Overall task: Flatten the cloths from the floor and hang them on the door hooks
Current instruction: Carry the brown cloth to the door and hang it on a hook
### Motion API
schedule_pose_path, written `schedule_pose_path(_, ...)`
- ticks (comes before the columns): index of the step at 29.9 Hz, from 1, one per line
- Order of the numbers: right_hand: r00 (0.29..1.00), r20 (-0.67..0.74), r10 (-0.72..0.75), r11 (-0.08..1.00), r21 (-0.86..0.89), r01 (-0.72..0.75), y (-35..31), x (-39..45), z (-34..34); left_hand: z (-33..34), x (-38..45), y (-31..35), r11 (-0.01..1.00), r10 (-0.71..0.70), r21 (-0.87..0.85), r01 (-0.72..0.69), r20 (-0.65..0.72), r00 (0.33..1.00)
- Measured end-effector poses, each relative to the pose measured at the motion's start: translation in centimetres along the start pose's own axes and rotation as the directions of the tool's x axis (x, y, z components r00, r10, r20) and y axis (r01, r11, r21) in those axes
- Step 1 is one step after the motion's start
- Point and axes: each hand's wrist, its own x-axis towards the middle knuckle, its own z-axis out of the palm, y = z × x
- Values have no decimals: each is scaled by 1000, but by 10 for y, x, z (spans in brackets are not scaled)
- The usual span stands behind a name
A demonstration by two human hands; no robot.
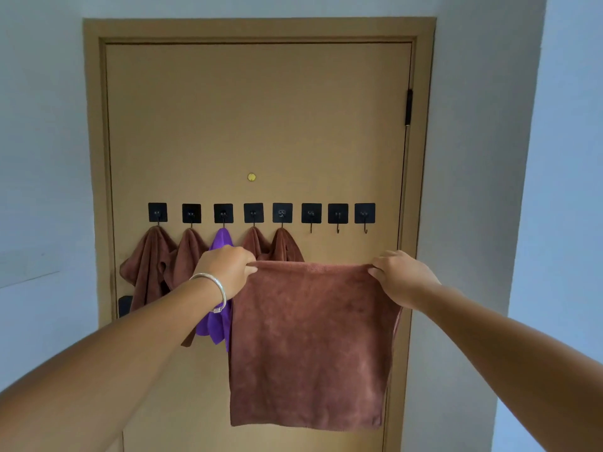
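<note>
A brown cloth (310, 344) hangs flat in front of the tan door (257, 119). My left hand (228, 269) pinches its top left corner and my right hand (401, 275) pinches its top right corner, so the top edge is stretched level. A row of black square hooks (261, 213) runs across the door just above the cloth. Brown cloths (150, 259) hang from several hooks on the left, and a purple cloth (219, 321) hangs from the third hook. The three hooks on the right (338, 220) are bare.
A small brass peephole (251, 177) sits in the door above the hooks. A black hinge (408, 107) is on the door's right edge. Pale walls (473, 190) stand on both sides of the door frame. The floor is out of view.
</note>
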Motion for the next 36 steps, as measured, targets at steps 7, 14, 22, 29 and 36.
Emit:
schedule_pose_path(7,999,-46,-4,999,49,6,17,76,45,45,62,-4,999,37,18,-35,-127,991)
schedule_pose_path(14,990,-138,-11,985,166,35,44,169,84,89,138,-8,958,273,114,-261,-103,956)
schedule_pose_path(22,953,-288,-92,957,239,164,58,239,115,130,207,-8,976,196,110,-189,-57,979)
schedule_pose_path(29,888,-224,-402,915,-70,397,66,277,133,145,245,-12,980,107,166,-112,44,993)
schedule_pose_path(36,965,-98,-245,966,-116,233,51,301,138,156,279,-10,973,144,173,-155,75,987)
